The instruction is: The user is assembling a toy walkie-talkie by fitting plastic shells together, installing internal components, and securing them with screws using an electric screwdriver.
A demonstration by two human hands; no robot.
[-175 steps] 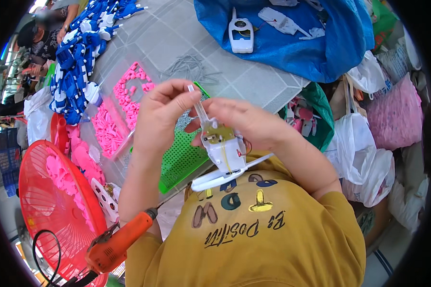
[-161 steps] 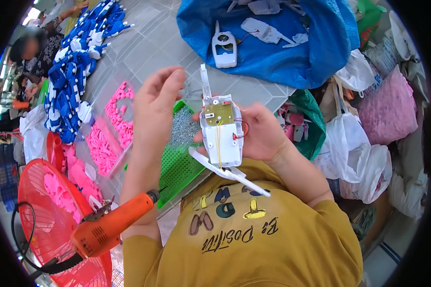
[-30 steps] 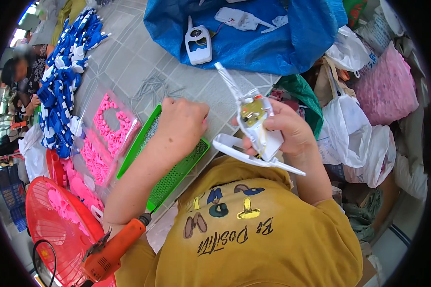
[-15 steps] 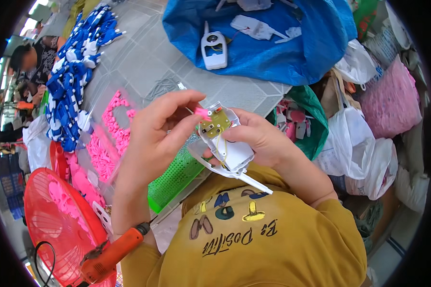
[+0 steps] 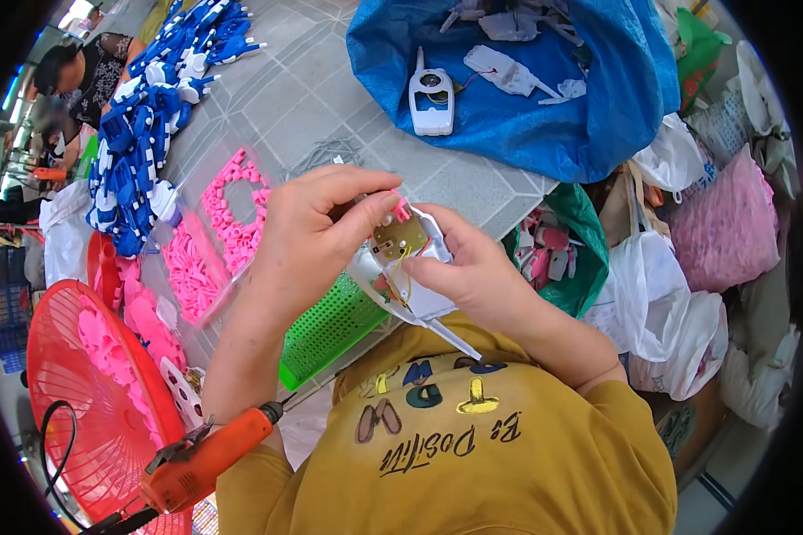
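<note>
- Casing (image 5: 430, 303): in the air between both hands, over the near edge of the counter (image 5: 312, 98), inside facing up; we think that's to keep the board (image 5: 391, 244) in sight and reachable.
- Right hand (image 5: 473, 267): thumb pressed over the front, other fingers round the side and partly hidden; we read it as the steadying grip.
- Left hand (image 5: 317, 218): thumb and forefinger pinching a pink piece (image 5: 401, 212) at the casing's top end; remaining fingers curled, likely to leave the pinch free. We can't tell if the piece is seated.
- Green basket (image 5: 335, 332): just below the hands, pink parts (image 5: 194, 272) left of it; we guess both sit there for short reaches.
- Drill (image 5: 210, 464): beside the left forearm, bit toward the counter, presumably for quick grabbing; its support we can't make out.
- Blue sack (image 5: 544, 147): beyond the hands, white casings inside, apparently out of the way.
</note>
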